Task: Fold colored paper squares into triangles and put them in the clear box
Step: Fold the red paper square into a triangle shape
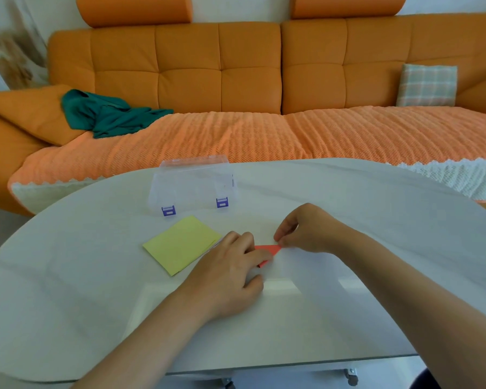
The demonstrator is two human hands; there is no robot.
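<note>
A red paper (270,249), folded and mostly hidden, lies on the white table (348,220). My left hand (230,273) rests flat on its left part with fingers spread, pressing it down. My right hand (306,230) pinches the paper's right corner between thumb and fingers. A stack of paper squares with a yellow sheet on top (181,244) lies just left of my left hand. The clear box (192,181) with two purple latches stands behind the stack, near the table's far edge.
An orange sofa (236,80) runs behind the table, with a green cloth (107,113) on its left and a plaid cushion (427,85) at the right. The table's rounded edge curves on both sides.
</note>
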